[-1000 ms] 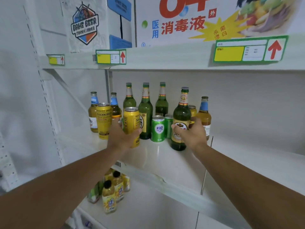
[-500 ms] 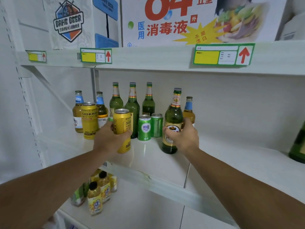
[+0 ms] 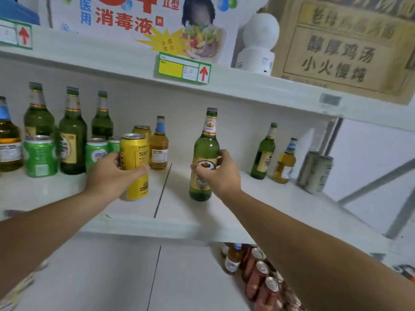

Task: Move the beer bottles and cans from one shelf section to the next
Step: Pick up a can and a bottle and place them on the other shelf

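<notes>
Left grip [image 3: 112, 173] holds yellow can [image 3: 134, 167] upright; right grip [image 3: 219, 173] holds green bottle [image 3: 205, 153] upright.

This is a shop, or a mock-up of one: white metal shelving [image 3: 258, 86] runs in tiers, its front edge carrying green-framed price tags [image 3: 184, 71] with red arrows. Above the fingers sit a printed disinfectant carton [image 3: 139, 21] and a brown cardboard case [image 3: 343, 48]. Beer bottles [image 3: 73, 140] and green cans [image 3: 40, 156] stand in rows left of the fingers, red cans [image 3: 258, 279] on the tier below.
</notes>
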A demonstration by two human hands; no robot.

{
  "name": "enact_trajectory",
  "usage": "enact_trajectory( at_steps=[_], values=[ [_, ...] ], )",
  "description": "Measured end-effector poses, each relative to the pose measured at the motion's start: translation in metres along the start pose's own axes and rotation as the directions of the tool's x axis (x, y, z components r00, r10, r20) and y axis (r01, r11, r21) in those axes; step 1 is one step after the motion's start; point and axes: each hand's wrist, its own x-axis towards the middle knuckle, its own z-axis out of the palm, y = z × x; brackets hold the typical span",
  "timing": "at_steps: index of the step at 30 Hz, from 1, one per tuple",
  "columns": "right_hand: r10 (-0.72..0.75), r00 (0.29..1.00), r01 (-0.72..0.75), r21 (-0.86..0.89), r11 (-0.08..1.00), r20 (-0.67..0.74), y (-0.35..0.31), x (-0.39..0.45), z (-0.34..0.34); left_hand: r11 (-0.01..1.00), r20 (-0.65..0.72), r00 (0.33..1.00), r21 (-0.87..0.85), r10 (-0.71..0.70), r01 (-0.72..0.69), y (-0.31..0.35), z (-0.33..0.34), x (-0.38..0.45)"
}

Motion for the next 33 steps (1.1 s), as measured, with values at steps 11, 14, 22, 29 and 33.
enact_trajectory(
  at_steps=[11,14,22,29,33],
  values=[
    [0.013,0.988,-0.036,-0.143,0.989,-0.155,0.089,-0.008,-0.168,0.999,0.13,0.991,-0.017,0.033,-0.031,0.067,0.129,-0.041],
    [0.025,0.985,-0.044,-0.107,0.993,-0.168,0.115,-0.001,-0.204,0.999,0.158,0.987,-0.017,0.032,-0.03,0.09,0.167,-0.046],
    [-0.009,0.993,-0.002,-0.094,0.996,-0.116,0.165,0.027,-0.272,0.999,0.18,0.983,0.018,0.033,-0.037,0.134,0.25,-0.069],
    [0.052,0.993,-0.047,0.044,0.998,-0.106,0.197,0.055,-0.266,1.0,0.19,0.982,0.013,0.006,-0.009,0.146,0.297,-0.064],
    [0.061,0.993,-0.055,0.062,0.997,-0.097,0.201,0.076,-0.252,1.0,0.192,0.981,-0.001,0.009,-0.009,0.142,0.314,-0.043]
  ],
)
